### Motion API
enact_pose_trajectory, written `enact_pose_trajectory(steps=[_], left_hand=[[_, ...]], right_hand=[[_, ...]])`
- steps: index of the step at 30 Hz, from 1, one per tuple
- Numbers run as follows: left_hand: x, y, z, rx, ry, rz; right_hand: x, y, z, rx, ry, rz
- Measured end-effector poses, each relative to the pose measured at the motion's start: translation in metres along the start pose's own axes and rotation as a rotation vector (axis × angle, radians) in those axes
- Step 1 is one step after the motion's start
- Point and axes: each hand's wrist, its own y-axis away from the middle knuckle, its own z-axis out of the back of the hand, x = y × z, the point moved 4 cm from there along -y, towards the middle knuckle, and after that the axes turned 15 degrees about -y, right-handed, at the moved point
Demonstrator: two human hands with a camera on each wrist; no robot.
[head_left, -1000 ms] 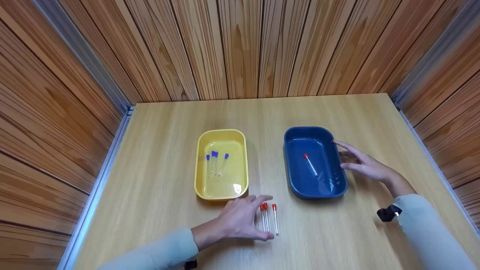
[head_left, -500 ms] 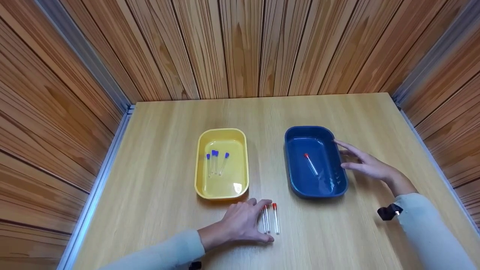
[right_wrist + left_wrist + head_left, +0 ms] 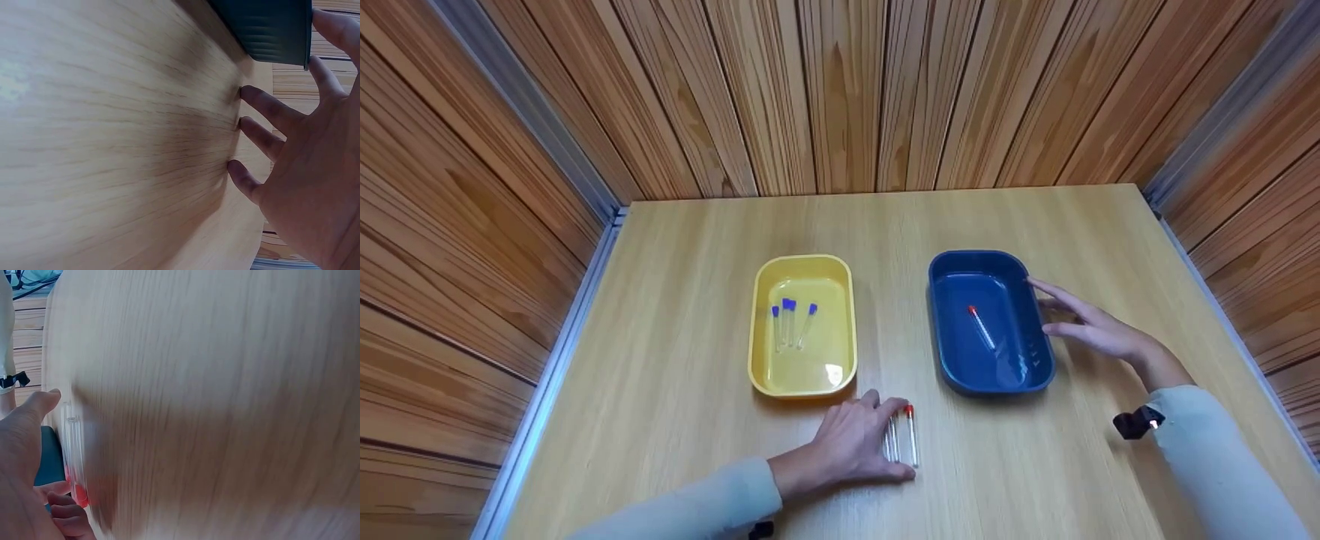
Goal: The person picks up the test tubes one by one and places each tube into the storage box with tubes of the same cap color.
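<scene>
Step, judged: gathering red-capped tubes (image 3: 913, 436) on the surface (image 3: 682, 315). Left hand (image 3: 846, 444) has thumb and fingers wide about them; firm contact, cannot tell. Next move likely calls for a pinch, then a lift toward the blue tray (image 3: 964, 369). Right hand (image 3: 1099, 331), fingers spread, is at that tray's rim. Counts: red-capped, apparently three on surface, caps partly hidden; lone red-capped tube (image 3: 982, 330) in blue tray; blue-capped tubes (image 3: 790, 305), four, in yellow tray (image 3: 799, 375).

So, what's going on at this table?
A person's left hand is at some red-capped tubes lying on the table, thumb near their clear ends. The right hand touches the rim of the blue tray, where one red-capped tube lies. Four blue-capped tubes lie in the yellow tray.
</scene>
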Motion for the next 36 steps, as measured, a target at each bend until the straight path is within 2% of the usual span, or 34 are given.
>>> enact_pose_trajectory(steps=[6,25,36], left_hand=[[-0.003,-0.002,-0.001,-0.045,-0.018,-0.003],[-0.007,-0.005,-0.002,-0.091,-0.077,0.023],[-0.012,-0.005,-0.002,-0.073,-0.055,0.026]], right_hand=[[-0.001,0.002,0.0,-0.003,-0.006,-0.019],[-0.001,0.001,0.001,-0.006,0.002,-0.022],[-0.002,0.001,0.001,-0.013,0.019,-0.035]])
